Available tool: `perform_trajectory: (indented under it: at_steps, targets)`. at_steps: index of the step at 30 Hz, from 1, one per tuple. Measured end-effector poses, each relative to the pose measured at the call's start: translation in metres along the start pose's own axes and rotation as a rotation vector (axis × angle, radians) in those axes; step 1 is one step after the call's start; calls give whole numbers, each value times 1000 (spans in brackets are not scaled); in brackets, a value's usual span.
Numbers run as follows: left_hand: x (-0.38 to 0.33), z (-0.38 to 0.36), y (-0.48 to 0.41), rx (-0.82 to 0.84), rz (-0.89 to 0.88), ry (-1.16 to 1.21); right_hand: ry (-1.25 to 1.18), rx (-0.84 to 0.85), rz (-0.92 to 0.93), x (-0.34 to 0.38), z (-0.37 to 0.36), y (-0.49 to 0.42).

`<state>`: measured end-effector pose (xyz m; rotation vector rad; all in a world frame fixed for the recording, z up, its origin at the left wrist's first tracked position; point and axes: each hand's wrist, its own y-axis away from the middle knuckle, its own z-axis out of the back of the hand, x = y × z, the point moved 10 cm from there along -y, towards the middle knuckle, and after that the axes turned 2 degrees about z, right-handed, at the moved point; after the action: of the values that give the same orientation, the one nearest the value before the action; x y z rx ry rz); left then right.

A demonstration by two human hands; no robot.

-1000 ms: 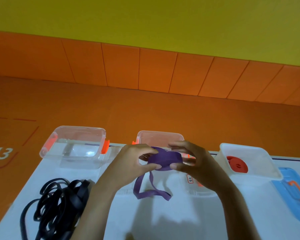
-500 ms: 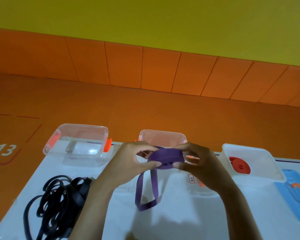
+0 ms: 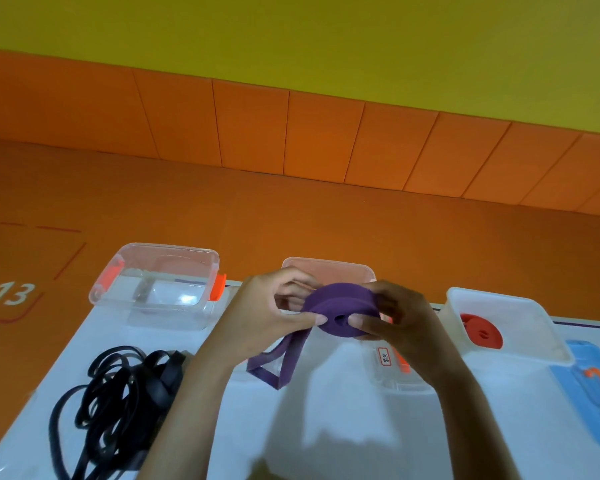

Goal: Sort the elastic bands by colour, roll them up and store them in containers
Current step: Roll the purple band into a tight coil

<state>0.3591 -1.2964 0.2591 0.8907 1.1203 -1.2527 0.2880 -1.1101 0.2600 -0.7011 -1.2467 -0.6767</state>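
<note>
Left hand [image 3: 267,315] and right hand [image 3: 400,325] pinch the purple roll [image 3: 340,304], hole facing camera.
Its tail [image 3: 279,363] hangs below it; black bands [image 3: 118,403], seemingly tangled, lie left.

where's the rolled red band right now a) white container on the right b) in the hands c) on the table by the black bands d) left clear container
a: the red roll lies inside the white container on the right; the left hand and right hand grip the purple band.
</note>
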Motion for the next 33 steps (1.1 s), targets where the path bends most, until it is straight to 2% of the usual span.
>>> perform_trajectory:
  at_steps: [4, 7, 11, 13, 15, 18, 21, 27, 33]
  targets:
    - [-1, 2, -1, -66, -19, 103, -174, -62, -33, -8, 0, -1]
    - [1, 6, -2, -60, -17, 64, -270, -13, -75, -18, -11, 1]
    - [3, 0, -1, -28, -36, -82, 76, 64, -83, -19, -16, -1]
    - [-1, -7, -1, -33, -70, -136, 159, 45, -69, -17, -11, -2]
    - [-1, -8, -2, -49, -59, -72, 179, -1, -36, -12, -4, -2]
    - [5, -8, -2, -17, 6, 65, 26, -21, -43, -11, 0, 0]
    - [4, -7, -1, 1, 0, 37, -112, -8, -95, -22, -3, 2]
    - [2, -6, -3, -23, -21, -21, -57, 63, -46, -14, -9, 2]
    - [6, -11, -3, 19, 0, 161, -256, -49, -45, -12, 2, 2]
